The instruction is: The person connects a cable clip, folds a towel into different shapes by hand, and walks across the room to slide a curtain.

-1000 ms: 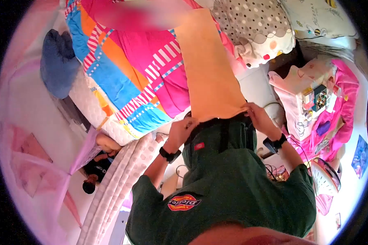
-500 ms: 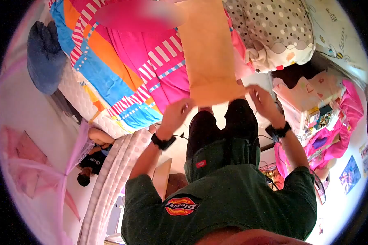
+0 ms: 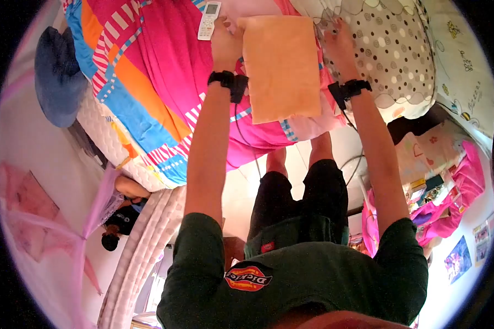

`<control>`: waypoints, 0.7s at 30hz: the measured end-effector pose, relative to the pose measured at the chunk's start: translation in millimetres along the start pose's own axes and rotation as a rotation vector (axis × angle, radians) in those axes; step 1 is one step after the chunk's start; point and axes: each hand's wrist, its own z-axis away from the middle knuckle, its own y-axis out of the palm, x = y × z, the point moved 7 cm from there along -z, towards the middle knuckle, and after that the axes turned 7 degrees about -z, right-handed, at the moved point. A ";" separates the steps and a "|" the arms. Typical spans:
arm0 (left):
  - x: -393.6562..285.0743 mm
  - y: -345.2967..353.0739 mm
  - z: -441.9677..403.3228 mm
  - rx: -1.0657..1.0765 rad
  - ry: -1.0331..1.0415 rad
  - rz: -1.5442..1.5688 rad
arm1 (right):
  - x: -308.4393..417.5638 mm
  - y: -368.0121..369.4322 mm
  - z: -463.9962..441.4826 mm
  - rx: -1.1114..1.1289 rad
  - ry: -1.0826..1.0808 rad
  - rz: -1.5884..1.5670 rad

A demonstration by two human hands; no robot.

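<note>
Left hand (image 3: 226, 43): fingers loosely bent at the upper left edge of the orange cloth (image 3: 281, 70); cannot tell whether they grip it. Right hand (image 3: 341, 46): fingers and thumb apart, beside the cloth's 2 o'clock edge. Orange cloth: one, flat on the bed, between both wrists. White remote (image 3: 208, 22): one, at the left hand's 11 o'clock. Dotted pillow (image 3: 392, 52): one, at the right hand's 3 o'clock. Multicoloured blanket (image 3: 167, 71): one, at the cloth's 9 o'clock.

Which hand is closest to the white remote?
The left hand, right beside the remote; the right hand is on the other side of the orange cloth.
</note>
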 end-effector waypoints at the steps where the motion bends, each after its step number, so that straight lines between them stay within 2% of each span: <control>1: 10.3 10.2 9.6 0.003 -0.044 -0.056 | -0.8 1.4 10.3 0.005 0.013 0.000; 2: 17.8 18.7 19.1 0.006 -0.091 -0.113 | 2.3 2.0 26.5 0.070 0.196 -0.053; 3: 22.8 27.2 35.5 0.100 -0.157 -0.139 | -1.5 4.2 42.5 0.135 0.377 -0.104; 4: 22.7 28.3 52.5 0.108 -0.164 -0.142 | -15.3 6.8 63.2 0.140 0.386 -0.103; 6: 32.1 38.2 88.6 0.229 -0.240 -0.214 | -64.0 30.4 126.2 0.305 0.397 -0.034; 10: 32.4 35.4 135.3 0.252 -0.402 -0.142 | -60.0 25.8 179.0 0.151 0.297 -0.225; 12: 38.5 34.6 145.2 0.203 -0.401 -0.097 | -83.8 35.1 197.4 0.221 0.426 -0.232; 13: 43.5 34.4 142.1 0.200 -0.403 -0.100 | -91.2 40.2 192.6 0.224 0.425 -0.235; 15: 62.6 44.6 127.8 0.302 -0.453 0.012 | -91.8 52.6 169.8 0.201 0.527 -0.694; 16: 70.3 46.4 118.3 0.291 -0.450 0.013 | -86.5 49.6 157.3 0.204 0.518 -0.699; 18: 88.3 69.0 111.2 0.384 -0.710 0.562 | -82.4 50.7 136.7 0.448 0.764 -0.295; 21: 78.7 65.2 99.4 0.453 -0.734 0.523 | -87.2 59.5 124.8 0.457 0.837 -0.409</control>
